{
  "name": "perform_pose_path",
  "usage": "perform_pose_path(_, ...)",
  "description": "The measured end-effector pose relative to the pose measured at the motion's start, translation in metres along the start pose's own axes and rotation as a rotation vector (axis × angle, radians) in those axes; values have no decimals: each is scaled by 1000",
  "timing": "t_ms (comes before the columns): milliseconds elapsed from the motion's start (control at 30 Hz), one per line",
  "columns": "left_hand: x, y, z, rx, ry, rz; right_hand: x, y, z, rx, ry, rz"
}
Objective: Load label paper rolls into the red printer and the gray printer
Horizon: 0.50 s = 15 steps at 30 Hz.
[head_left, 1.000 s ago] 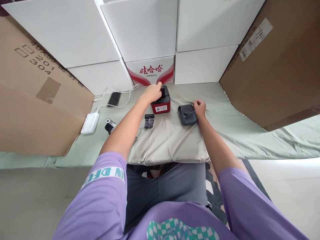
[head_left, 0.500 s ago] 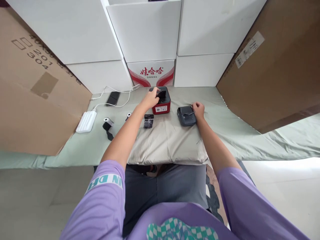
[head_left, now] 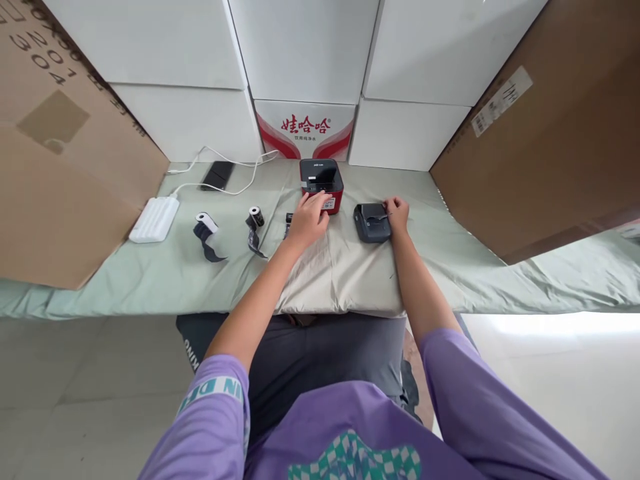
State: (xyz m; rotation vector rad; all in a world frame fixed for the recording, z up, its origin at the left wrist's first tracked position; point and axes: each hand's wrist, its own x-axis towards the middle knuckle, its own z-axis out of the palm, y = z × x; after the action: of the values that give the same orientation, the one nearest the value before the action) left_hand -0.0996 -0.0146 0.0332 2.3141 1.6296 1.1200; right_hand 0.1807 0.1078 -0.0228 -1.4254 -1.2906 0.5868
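My left hand [head_left: 307,221] lies with its fingers spread over the front edge of a red-and-black box-shaped device [head_left: 321,172], touching its front. The device has a dark glossy top and a white label, partly covered by my fingers. To the right, a small dark grey portable printer [head_left: 373,225] sits on the cloth. My right hand [head_left: 398,213] has its fingers curled at the printer's right rear corner; the fingertips are partly hidden. Just left of my left hand, a small black roll [head_left: 289,218] is mostly covered by that hand.
Two paper rolls [head_left: 207,222] with dark unrolled tails lie at the left. Behind them are a white power bank [head_left: 155,219], its cable and a black phone [head_left: 218,175]. White boxes [head_left: 305,50] line the back; cardboard boxes [head_left: 500,153] stand at both sides.
My left hand has come down from the top of the red-and-black device to its front edge, and its fingers have spread. My right hand stays beside the portable printer. The camera view has shifted.
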Motion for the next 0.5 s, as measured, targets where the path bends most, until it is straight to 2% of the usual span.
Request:
perform_pose_path(100,-13,9,-5,-6,-43,23,-3,-2,0,15,4,0)
perform_pose_path(167,-38,20,-9,-20,-68,69,-5,-3,-1,24,2,1)
perform_pose_path(233,-80,34,-10,-49,-102,154,-6,-3,-1,33,-6,5)
perform_pose_path(300,-132,47,-7,-120,-188,322,-5,-4,-1,47,-24,8)
perform_pose_path(367,-183,57,1,-206,-309,413,-3,-3,0,62,-41,9)
perform_pose_path(433,-224,63,12,-225,-384,355,-2,-1,1,74,-54,9)
perform_pose_path(500,-249,67,22,-207,-438,271,-1,0,2,79,-59,10)
